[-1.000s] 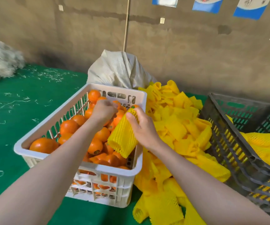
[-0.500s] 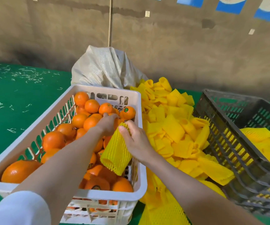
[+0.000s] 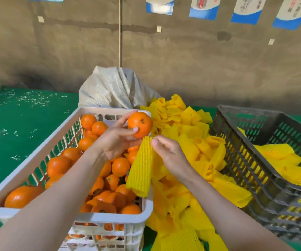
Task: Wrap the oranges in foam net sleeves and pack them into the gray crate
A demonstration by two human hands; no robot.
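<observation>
The gray crate [image 3: 236, 142] sits at 3 o'clock. My right hand [image 3: 169, 154] pinches a yellow sleeve [image 3: 140, 167], hanging long-ways from 12 to 6. My left hand [image 3: 118, 140] holds one orange [image 3: 140, 124] just above its top, stem spot facing me. The stickers [image 3: 96, 192] are too small to read.

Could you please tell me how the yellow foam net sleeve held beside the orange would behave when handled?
The foam net sleeve is probably light: the right grip holds it by a pinch at its top end. It seems soft yet springy, hanging straight while sleeves in the pile lie bent and squashed. Its ribbed mesh likely resists slipping.
</observation>
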